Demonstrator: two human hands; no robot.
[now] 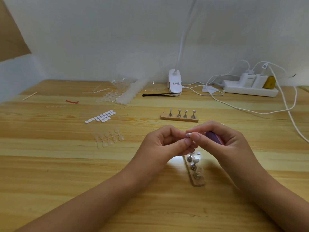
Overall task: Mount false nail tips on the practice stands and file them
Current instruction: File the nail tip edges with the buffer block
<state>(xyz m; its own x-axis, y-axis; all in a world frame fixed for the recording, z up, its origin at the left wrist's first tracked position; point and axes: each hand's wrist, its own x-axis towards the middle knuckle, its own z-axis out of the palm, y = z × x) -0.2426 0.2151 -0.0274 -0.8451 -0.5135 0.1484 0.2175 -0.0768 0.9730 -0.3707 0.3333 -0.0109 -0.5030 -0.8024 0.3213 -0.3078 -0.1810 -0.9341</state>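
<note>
Above the near practice stand [198, 179], left hand [160, 141] and right hand [222, 141] together pinch what seems a nail tip [188, 135]; the right palm also holds a purple file [214, 137]. Likely light, slippery, brittle: grip its side edges.

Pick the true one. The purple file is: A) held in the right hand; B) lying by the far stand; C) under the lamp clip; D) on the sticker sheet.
A: the purple file sits in the curled fingers of the right hand; it and the left hand pinch a nail tip.
</note>
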